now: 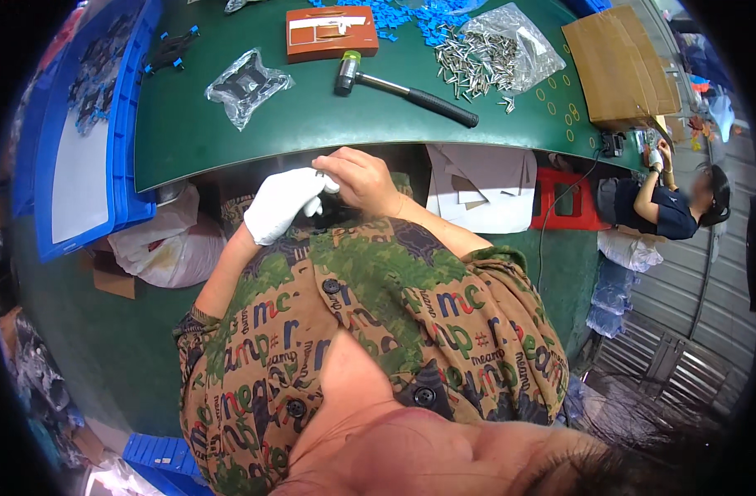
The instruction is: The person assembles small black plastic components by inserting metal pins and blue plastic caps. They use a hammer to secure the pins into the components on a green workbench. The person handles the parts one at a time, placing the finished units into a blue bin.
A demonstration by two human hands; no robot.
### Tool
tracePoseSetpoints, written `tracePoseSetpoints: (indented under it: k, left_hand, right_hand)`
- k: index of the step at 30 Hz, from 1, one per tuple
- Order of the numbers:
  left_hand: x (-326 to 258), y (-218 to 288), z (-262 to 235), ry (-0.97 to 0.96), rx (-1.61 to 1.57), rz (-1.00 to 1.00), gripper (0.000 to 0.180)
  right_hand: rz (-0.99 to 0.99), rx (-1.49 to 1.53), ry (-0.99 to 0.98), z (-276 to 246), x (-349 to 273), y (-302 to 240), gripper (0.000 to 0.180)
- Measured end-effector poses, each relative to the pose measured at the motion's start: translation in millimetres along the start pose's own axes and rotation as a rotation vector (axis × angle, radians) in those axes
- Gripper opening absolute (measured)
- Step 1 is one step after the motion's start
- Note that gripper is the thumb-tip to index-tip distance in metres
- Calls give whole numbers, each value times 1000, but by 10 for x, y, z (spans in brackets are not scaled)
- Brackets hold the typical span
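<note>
Close to my body, just below the table's near edge, my two hands are together. My left hand [280,204], in a white glove, has its fingers curled. My bare right hand [363,183] is closed beside it, its fingertips pinched close to the glove. Something dark shows under the hands, but what they hold is too small and covered to name. On the green table [353,120] beyond them lies a hammer [411,95] with a black grip. Left of the hammer is a clear plastic bag [247,87] with a black bracket-like part inside.
Loose metal pins [469,70] spill near a plastic bag [523,50]. Blue pieces [399,18] and an orange-brown box [332,45] stand farther back. A blue tray [122,198] borders the left, a cardboard box [618,70] the right. Another person [672,202] works at far right.
</note>
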State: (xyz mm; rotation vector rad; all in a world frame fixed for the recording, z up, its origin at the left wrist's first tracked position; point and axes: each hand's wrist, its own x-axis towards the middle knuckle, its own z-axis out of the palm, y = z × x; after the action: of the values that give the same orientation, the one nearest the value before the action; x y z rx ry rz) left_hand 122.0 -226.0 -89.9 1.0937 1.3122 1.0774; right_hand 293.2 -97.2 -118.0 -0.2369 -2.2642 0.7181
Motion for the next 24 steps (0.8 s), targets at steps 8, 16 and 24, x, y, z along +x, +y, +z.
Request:
tracePoseSetpoints:
  k: [8,16,24]
  left_hand:
    - [-1,2,40,66,28,-79,28]
    - [32,159,115,51,30,-94,26]
    - [53,168,103,2,130,-41,27]
  right_hand:
    - [46,16,-43,-8,31,-44,26]
    - [174,-307,20,-1161,782,446,15]
    - [462,-744,-464,-1331,1473,1381,40]
